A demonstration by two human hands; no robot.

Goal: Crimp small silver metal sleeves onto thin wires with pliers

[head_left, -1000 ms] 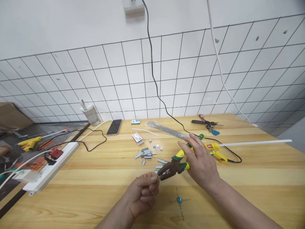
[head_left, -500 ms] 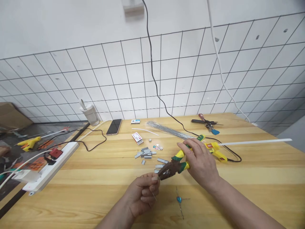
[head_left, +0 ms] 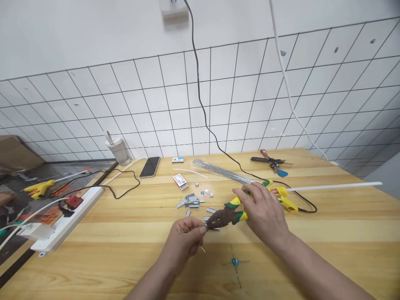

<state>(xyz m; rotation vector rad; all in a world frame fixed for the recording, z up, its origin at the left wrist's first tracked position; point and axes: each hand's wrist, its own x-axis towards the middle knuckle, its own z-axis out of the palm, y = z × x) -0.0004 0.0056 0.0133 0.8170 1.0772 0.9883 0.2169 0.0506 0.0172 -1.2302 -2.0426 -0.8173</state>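
Note:
My right hand (head_left: pixel 265 210) is closed round the yellow-green handles of rusty pliers (head_left: pixel 225 216), whose jaws point left at my left fingertips. My left hand (head_left: pixel 184 239) pinches a thin wire (head_left: pixel 202 248) that pokes out below the fingers, and the plier jaws meet it at the pinch. Loose staple strips (head_left: pixel 190 201) lie on the wooden table (head_left: pixel 125 233) just behind the jaws. A small blue bead on crossed wires (head_left: pixel 235 262) lies in front of my right wrist.
A bundle of straight wires (head_left: pixel 221 170), a yellow glue gun (head_left: pixel 283 198) with a white stick, scissors and keys (head_left: pixel 270 161) lie behind. A phone (head_left: pixel 149 166), staple box (head_left: pixel 180 181) and white cup (head_left: pixel 118 149) sit further left. A power strip (head_left: pixel 62 221) overhangs the left edge.
My right hand's fingers have closed down onto the plier handles. My left hand has lifted and turned slightly, and the plier jaws have levelled toward the pinched wire.

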